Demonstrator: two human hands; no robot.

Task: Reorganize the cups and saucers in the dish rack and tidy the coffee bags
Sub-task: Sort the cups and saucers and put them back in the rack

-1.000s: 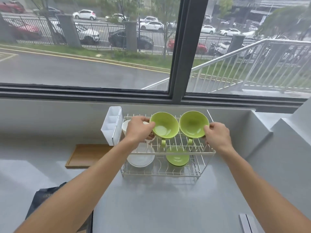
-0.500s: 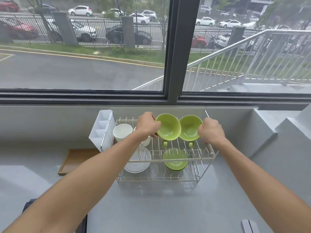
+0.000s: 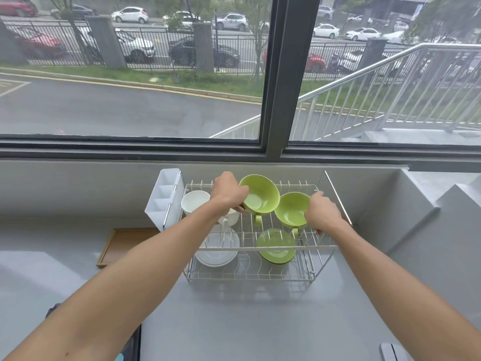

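Lifted higher than before, the left green cup (image 3: 260, 195) sits gripped in the left hand (image 3: 227, 192); the right hand (image 3: 322, 216) clasps the right green cup (image 3: 291, 209) over the dish rack (image 3: 260, 247) on a grey bench (image 3: 247, 321) below the window (image 3: 273, 74).

Dish rack (image 3: 322, 247) on the counter (image 3: 247, 321), close below the window (image 3: 273, 74). Cutlery holder (image 3: 165, 196) hung on the left end of the rack; wooden tray (image 3: 122, 243) flat on the counter further left. On the upper tier, from left to right: one cup (image 3: 194, 201), then left hand (image 3: 227, 194) at the rim of a second cup (image 3: 260, 195), then a third cup (image 3: 291, 209) with right hand (image 3: 322, 214) at its right side. Second cup slightly behind and left of the third, the two just beside each other. On the lower tier: one saucer (image 3: 217, 246) at left, under the left hand; another saucer (image 3: 277, 246) at right, under the third cup.
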